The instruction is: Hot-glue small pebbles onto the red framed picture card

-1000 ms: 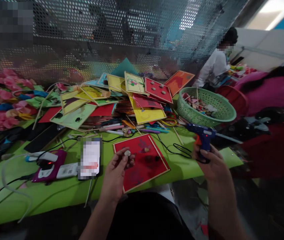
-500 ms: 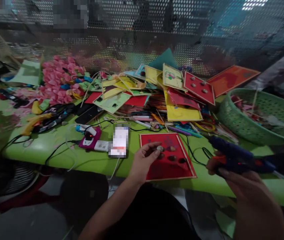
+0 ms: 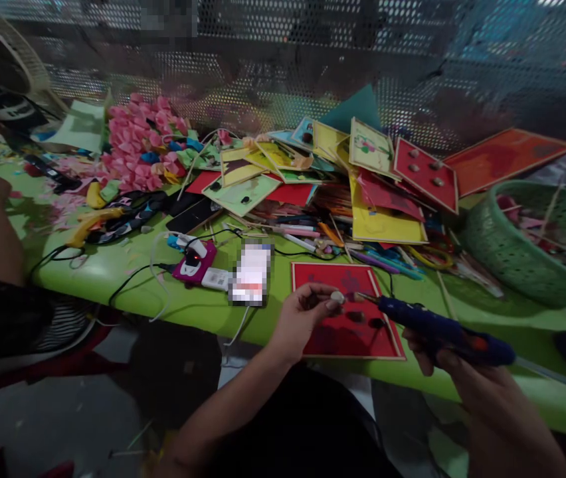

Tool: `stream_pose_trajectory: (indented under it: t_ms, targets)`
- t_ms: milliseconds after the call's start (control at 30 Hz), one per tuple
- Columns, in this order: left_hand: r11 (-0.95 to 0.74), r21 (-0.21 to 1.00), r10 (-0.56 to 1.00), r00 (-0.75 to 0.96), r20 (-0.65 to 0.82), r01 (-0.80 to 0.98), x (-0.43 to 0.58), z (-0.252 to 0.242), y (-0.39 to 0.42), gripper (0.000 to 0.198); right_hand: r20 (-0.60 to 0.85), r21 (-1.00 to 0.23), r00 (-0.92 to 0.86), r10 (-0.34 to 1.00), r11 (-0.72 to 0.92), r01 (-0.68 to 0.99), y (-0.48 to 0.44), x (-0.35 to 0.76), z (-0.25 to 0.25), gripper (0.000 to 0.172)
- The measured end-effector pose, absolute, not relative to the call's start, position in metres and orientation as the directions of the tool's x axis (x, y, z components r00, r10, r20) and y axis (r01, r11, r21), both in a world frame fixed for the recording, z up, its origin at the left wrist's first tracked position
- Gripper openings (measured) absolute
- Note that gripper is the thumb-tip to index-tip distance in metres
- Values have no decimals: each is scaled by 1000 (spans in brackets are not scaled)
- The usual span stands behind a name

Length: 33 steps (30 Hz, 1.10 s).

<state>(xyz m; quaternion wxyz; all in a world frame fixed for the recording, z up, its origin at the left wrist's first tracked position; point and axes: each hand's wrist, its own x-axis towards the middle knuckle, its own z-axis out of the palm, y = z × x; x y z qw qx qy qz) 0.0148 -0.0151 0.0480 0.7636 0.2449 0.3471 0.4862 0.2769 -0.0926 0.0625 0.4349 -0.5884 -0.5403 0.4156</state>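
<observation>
Head: left fingers (image 3: 321,311) bent round pebble (image 3: 337,297)

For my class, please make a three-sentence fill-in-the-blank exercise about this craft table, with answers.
1. The glue gun is in the ____ hand.
2. The left hand, pinching a small pale stone, partly hides a card coloured ____.
3. The basket is coloured ____.

Missing words: right; red; green.

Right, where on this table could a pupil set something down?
Bare table shows between the two white cables, in front of the purple socket, and in a narrow gap between the phone and red card. Behind, pink paper, piled cards and pens crowd it; over the red card are the left hand and glue gun.
</observation>
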Motion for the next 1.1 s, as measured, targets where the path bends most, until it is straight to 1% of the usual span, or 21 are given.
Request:
stream_pose_trajectory:
  t_ms: [67, 233, 367, 500, 533, 633, 800, 1000, 1100]
  targets:
    - [413, 709, 910, 291, -296, -571, 14, 50, -15, 43, 3, -950, 18, 1000, -3, 312, -90, 272, 68, 26]
    - [419, 712, 907, 293, -302, -564, 14, 54, -15, 42, 29, -933, -125, 992, 72, 353, -81, 256, 81, 18]
    - [415, 719, 909, 280, -308, -558, 14, 52, -16, 43, 21, -935, -121, 992, 62, 348, -77, 253, 81, 16]
    - [415, 717, 909, 281, -307, -560, 15, 50, -16, 43, 24, -923, -116, 993, 67, 378, -75, 252, 81, 29]
    - [417, 714, 908, 284, -307, -562, 15, 50, -16, 44, 17, -921, -106, 994, 57, 386, -75, 252, 81, 29]
    - [420, 713, 907, 284, -311, -561, 14, 51, -15, 45, -3, -917, -72, 997, 26, 398, -76, 253, 80, 19]
    - [414, 717, 910, 283, -305, -561, 14, 50, -15, 43, -12, -926, -51, 999, 8, 378, -78, 253, 77, 27]
    - [407, 720, 913, 279, -299, -562, 14, 49, -15, 42, 1, -911, -43, 999, 19, 411, -77, 251, 79, 22]
    - [407, 715, 913, 276, -300, -568, 13, 49, -15, 42, -3, -907, -90, 996, 36, 420, -78, 252, 79, 18]
